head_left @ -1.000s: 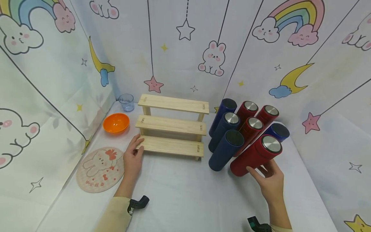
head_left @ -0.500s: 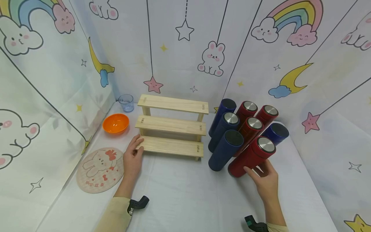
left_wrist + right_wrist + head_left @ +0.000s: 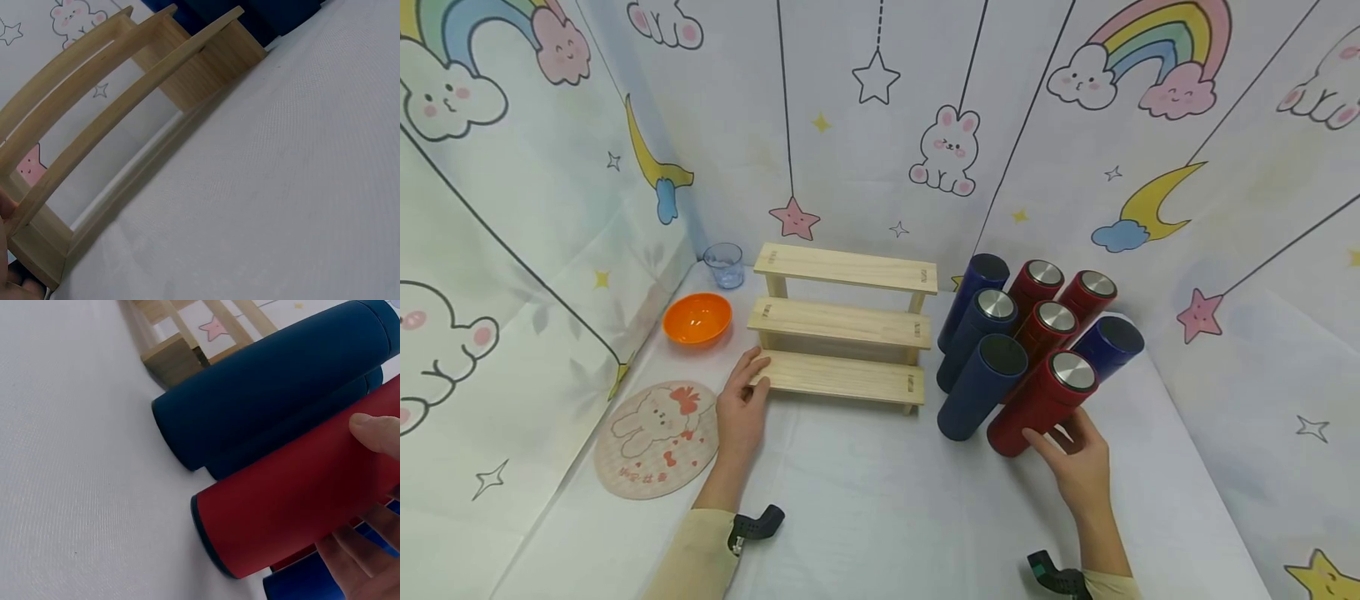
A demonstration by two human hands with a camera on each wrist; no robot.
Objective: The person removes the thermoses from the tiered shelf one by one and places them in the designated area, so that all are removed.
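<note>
My right hand (image 3: 1081, 468) holds a red thermos (image 3: 1036, 407) with a steel-topped lid, thumb on the near side and fingers around the far side. In the right wrist view the thermos (image 3: 300, 494) stands beside a dark blue thermos (image 3: 262, 387), a narrow strip of cloth showing between their bases. My left hand (image 3: 741, 417) grips the left end of a three-step wooden display shelf (image 3: 842, 375) at its lowest step. Only a bit of that hand shows at the edge of the left wrist view, by the shelf's end (image 3: 40, 256).
Several more thermoses, blue (image 3: 981, 387) and red (image 3: 1035, 283), are grouped right of the shelf. To its left are an orange bowl (image 3: 697, 319), a clear blue glass (image 3: 725, 267) and a round bunny-print mat (image 3: 655, 442). Patterned cloth walls (image 3: 880, 150) enclose the white-covered table.
My right hand has moved left with the red thermos, bringing it closer to the front blue thermos. The left hand keeps its place on the shelf.
</note>
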